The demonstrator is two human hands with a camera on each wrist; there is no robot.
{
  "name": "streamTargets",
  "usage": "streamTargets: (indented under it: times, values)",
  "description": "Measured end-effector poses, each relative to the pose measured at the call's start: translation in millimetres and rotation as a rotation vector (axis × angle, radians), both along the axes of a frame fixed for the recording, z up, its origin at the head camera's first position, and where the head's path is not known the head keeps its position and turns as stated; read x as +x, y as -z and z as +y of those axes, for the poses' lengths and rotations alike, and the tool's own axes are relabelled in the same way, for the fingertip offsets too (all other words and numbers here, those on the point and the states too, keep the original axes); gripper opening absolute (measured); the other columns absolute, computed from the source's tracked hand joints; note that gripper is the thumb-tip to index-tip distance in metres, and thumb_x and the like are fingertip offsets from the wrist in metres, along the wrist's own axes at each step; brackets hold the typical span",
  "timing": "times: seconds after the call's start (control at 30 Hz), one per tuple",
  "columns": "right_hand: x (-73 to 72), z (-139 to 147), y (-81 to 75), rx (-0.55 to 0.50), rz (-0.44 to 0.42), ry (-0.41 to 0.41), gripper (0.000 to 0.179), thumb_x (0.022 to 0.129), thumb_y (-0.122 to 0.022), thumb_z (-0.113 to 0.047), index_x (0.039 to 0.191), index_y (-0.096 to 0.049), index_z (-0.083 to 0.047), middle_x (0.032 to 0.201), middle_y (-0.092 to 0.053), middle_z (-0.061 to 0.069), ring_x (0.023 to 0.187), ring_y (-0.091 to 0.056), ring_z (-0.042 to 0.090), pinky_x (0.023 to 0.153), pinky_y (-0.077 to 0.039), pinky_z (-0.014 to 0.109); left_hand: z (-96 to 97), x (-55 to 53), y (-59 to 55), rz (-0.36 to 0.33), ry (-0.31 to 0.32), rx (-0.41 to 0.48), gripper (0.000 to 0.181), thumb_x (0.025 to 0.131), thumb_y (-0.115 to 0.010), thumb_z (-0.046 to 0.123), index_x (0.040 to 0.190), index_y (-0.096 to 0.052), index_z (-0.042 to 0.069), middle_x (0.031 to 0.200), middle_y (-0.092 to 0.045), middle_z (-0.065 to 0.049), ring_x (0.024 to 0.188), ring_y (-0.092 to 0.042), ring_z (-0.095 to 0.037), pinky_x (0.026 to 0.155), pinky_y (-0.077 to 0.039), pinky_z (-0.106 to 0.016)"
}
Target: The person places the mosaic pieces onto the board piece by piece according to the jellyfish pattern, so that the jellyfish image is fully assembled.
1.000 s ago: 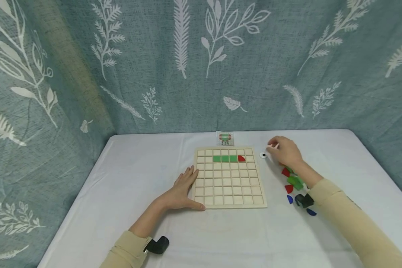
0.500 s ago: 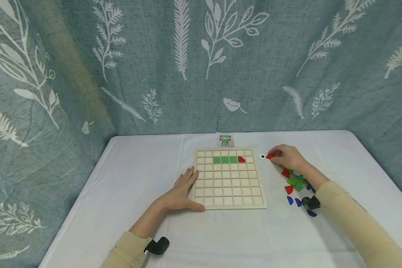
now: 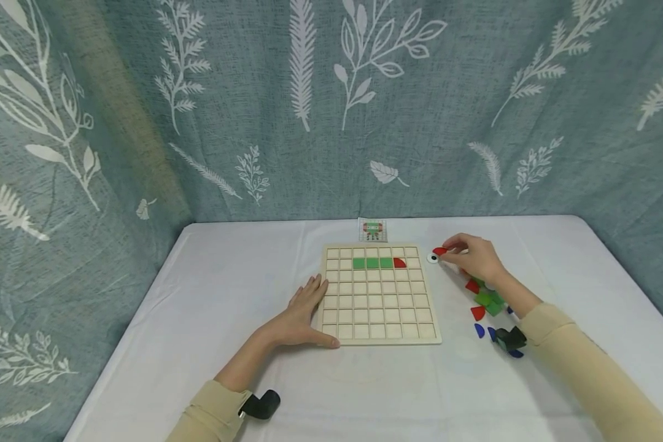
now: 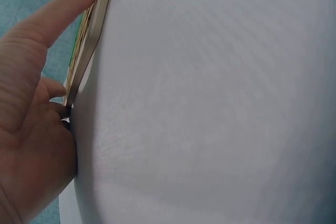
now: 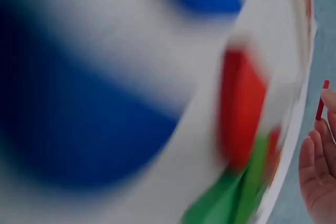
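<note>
A wooden grid board [image 3: 381, 341] lies mid-table, with a row of three green squares [image 3: 372, 263] and a red quarter-circle piece [image 3: 399, 263] in its upper part. My left hand [image 3: 301, 316] rests against the board's left side, fingers spread and straight, the thumb at the lower left corner. In the left wrist view the thumb [image 4: 63, 9] lies along the board's edge [image 4: 94, 30]. My right hand [image 3: 474, 255] pinches a red piece [image 3: 439, 251] between thumb and fingertips, right of the board. Just beside that piece lies a white disc with a black dot [image 3: 433, 258].
Right of the board lie loose red pieces [image 3: 477, 313], green pieces [image 3: 493, 302] and blue half-discs [image 3: 479, 330], partly under the right forearm. A small pattern card [image 3: 372, 230] sits behind the board. A patterned curtain [image 3: 320, 153] hangs behind the table.
My right hand lowered toward the white disc, and a red piece came into view in its fingers; it then turned and shifted slightly. The left hand and board stayed put.
</note>
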State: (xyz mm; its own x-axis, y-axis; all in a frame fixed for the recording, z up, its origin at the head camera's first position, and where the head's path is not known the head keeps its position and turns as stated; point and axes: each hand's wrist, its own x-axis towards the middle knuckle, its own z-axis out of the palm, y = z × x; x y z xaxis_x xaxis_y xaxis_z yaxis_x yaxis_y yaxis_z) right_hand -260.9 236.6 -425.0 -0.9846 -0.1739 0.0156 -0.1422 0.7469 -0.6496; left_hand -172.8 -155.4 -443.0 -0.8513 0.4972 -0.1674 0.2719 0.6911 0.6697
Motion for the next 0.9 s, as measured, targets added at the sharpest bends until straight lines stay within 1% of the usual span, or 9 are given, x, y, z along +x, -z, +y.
streamTargets:
  times: [0.1, 0.17, 0.23, 0.33, 0.43, 0.53, 0.7, 0.8, 0.9]
  values:
    - [-0.9, -21, -2.6, -0.059, -0.024, -0.016, 0.030, 0.093, -0.068, -0.027, 0.115, -0.066, -0.007, 0.112, -0.065, 0.015, 0.097, -0.061, 0.029, 0.075, -0.053, 0.039, -1.0, 0.3, 0.5, 0.001, -0.007, -0.004, 0.128, 0.067, -0.086, 0.050, 0.156, -0.008, 0.001, 0.162, 0.003, -0.016, 0.148, 0.009, -0.025, 0.119, 0.003, -0.043]
    - [-1.4, -40, -4.2, -0.077, -0.035, -0.049, 0.030, 0.092, -0.069, -0.027, 0.115, -0.067, -0.008, 0.112, -0.066, 0.012, 0.104, -0.060, 0.028, 0.082, -0.051, 0.042, -1.2, 0.0, 1.4, 0.003, -0.010, -0.001, 0.128, 0.067, -0.086, 0.050, 0.156, -0.008, 0.001, 0.162, 0.002, -0.016, 0.148, 0.009, -0.025, 0.119, 0.003, -0.043]
    - [-1.6, -60, -5.5, -0.094, -0.055, -0.094, 0.027, 0.092, -0.070, -0.025, 0.114, -0.067, -0.010, 0.110, -0.066, 0.010, 0.104, -0.060, 0.027, 0.083, -0.051, 0.043, -1.4, -0.3, 1.7, 0.002, -0.010, -0.001, 0.128, 0.067, -0.086, 0.051, 0.156, -0.008, 0.002, 0.162, 0.003, -0.015, 0.148, 0.010, -0.025, 0.119, 0.003, -0.043]
    - [-3.9, -91, -4.3, -0.097, -0.037, -0.201, 0.021, 0.089, -0.073, -0.019, 0.108, -0.069, -0.010, 0.104, -0.068, 0.006, 0.099, -0.062, 0.025, 0.080, -0.053, 0.040, -1.1, -0.6, 2.1, 0.000, -0.005, 0.005, 0.128, 0.067, -0.086, 0.050, 0.156, -0.007, 0.002, 0.162, 0.003, -0.015, 0.148, 0.010, -0.024, 0.119, 0.004, -0.043]
    - [-9.8, -119, -1.1, -0.073, 0.006, -0.328, 0.016, 0.088, -0.075, -0.017, 0.102, -0.071, -0.011, 0.100, -0.069, 0.003, 0.095, -0.063, 0.024, 0.078, -0.054, 0.037, -0.7, -0.5, 1.7, -0.005, 0.004, 0.015, 0.126, 0.069, -0.086, 0.049, 0.156, -0.007, 0.002, 0.162, 0.004, -0.016, 0.148, 0.010, -0.025, 0.119, 0.004, -0.044]
    - [-15.8, -140, 1.5, -0.031, 0.062, -0.434, 0.014, 0.088, -0.074, -0.015, 0.101, -0.072, -0.010, 0.100, -0.069, 0.003, 0.094, -0.063, 0.024, 0.079, -0.054, 0.038, -0.6, -0.5, 1.5, -0.009, 0.013, 0.013, 0.125, 0.070, -0.085, 0.048, 0.156, -0.006, 0.001, 0.162, 0.005, -0.016, 0.148, 0.011, -0.025, 0.119, 0.004, -0.044]
    - [-20.4, -159, 2.0, 0.045, 0.112, -0.476, 0.013, 0.089, -0.073, -0.014, 0.102, -0.073, -0.010, 0.105, -0.069, 0.005, 0.099, -0.062, 0.025, 0.085, -0.052, 0.039, -0.9, -0.4, 1.4, -0.011, 0.020, 0.001, 0.125, 0.071, -0.085, 0.048, 0.156, -0.005, 0.002, 0.162, 0.006, -0.014, 0.148, 0.012, -0.024, 0.119, 0.004, -0.043]
    - [-20.7, -164, 0.3, 0.055, 0.113, -0.481, 0.012, 0.090, -0.072, -0.014, 0.101, -0.074, -0.010, 0.108, -0.069, 0.006, 0.101, -0.061, 0.026, 0.088, -0.051, 0.041, -1.7, -0.2, 1.4, -0.008, 0.020, 0.007, 0.125, 0.071, -0.085, 0.048, 0.156, -0.005, 0.002, 0.162, 0.005, -0.014, 0.148, 0.012, -0.024, 0.119, 0.004, -0.044]
    - [-19.7, -167, -1.4, 0.053, 0.131, -0.508, 0.010, 0.091, -0.070, -0.011, 0.099, -0.076, -0.009, 0.108, -0.070, 0.007, 0.103, -0.062, 0.027, 0.096, -0.048, 0.044, -3.0, 0.0, 1.0, -0.006, 0.016, 0.011, 0.125, 0.070, -0.085, 0.048, 0.156, -0.006, 0.001, 0.162, 0.005, -0.015, 0.148, 0.011, -0.025, 0.119, 0.004, -0.045]
